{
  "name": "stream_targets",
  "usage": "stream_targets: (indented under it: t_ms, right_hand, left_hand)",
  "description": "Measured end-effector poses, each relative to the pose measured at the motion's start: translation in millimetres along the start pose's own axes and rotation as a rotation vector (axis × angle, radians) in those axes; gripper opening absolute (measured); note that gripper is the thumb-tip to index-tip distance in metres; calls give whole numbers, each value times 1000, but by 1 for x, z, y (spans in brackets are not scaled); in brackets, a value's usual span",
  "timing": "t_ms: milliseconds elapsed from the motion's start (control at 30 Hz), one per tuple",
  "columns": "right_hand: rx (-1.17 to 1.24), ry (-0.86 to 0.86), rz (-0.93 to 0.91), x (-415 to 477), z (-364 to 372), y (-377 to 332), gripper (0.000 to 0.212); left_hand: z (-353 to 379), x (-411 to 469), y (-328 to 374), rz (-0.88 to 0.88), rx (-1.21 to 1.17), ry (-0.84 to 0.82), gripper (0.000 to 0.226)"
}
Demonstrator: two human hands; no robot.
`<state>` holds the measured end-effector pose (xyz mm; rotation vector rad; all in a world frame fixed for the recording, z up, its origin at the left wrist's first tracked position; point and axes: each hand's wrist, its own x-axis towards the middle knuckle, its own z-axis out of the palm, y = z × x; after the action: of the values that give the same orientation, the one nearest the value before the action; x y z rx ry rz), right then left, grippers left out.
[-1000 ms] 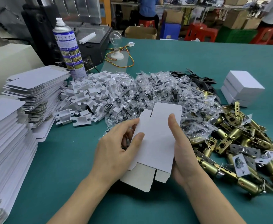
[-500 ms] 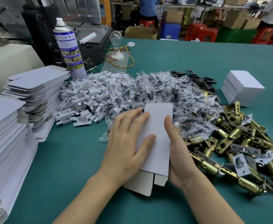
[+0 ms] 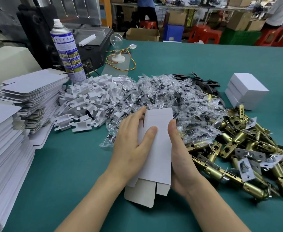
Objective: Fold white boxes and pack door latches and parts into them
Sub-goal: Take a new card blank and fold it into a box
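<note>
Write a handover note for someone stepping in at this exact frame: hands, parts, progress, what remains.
The left hand grips the white box from its left side, thumb on top. The right hand holds its right edge, fingers hidden underneath.
The box is partly formed; its near flaps hang open.
The flat blanks are stacked at left. The white inserts, bagged parts and brass latches are piled on the table. The closed boxes sit far right.
Done: a few boxes closed.
Left: tuck the flaps, load a latch and parts, close, repeat.

Single head-worn view looks forward and down, close over the table (image 3: 204,61).
</note>
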<state>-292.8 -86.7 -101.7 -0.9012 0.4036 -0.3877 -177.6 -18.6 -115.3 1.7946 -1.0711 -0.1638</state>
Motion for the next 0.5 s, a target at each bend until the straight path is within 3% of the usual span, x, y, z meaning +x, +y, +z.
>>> stream_targets:
  t_ms: [300, 500]
  right_hand:
    - [-11, 18, 15, 1, -1, 0, 64]
    - [0, -20, 31, 1, -4, 0, 66]
  left_hand:
    - [0, -10, -12, 11, -60, 44, 41]
    - [-2, -9, -11, 34, -135, 65, 41]
